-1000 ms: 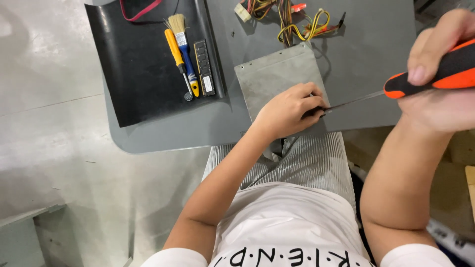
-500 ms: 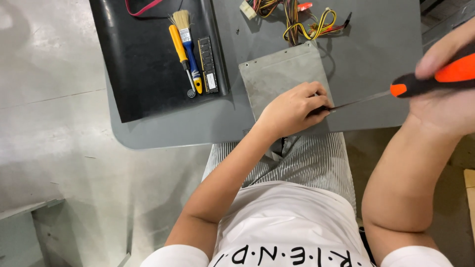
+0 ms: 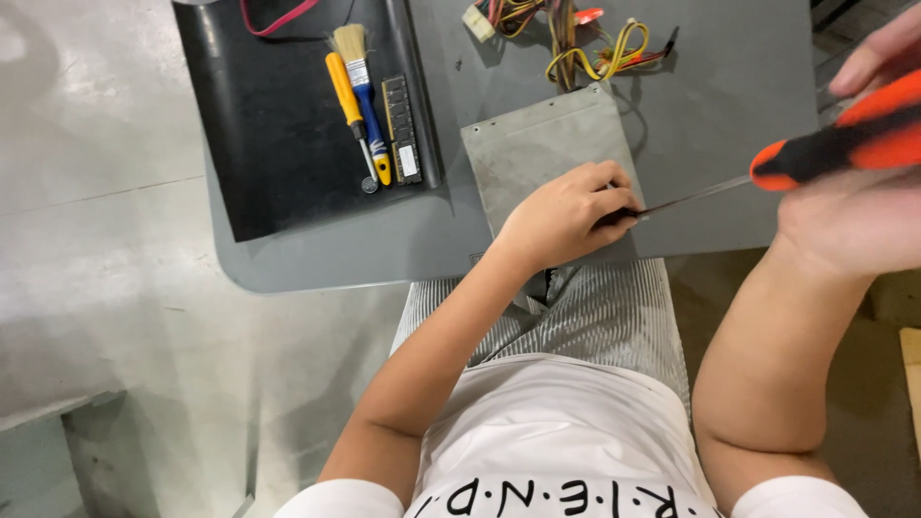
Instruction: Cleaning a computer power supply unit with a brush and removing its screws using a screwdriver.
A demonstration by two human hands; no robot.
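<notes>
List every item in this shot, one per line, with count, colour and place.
power supply box: one, grey metal, table centre, under the left hand
wire bundle: one, yellow, red and black, behind the box
black mat: one, table's left part
small screwdriver: one, yellow handle, on the mat
brush: one, blue handle, beside it
memory stick: one, green, mat's right edge
red cable: one, mat's top
table: one, grey
orange-and-black screwdriver: one, in the right hand, tip at the box
left hand: on the box
right hand: gripping the handle

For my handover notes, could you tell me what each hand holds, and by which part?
The right hand grips a screwdriver by its orange-and-black handle. The left hand steadies its tip on the grey metal box.
</notes>
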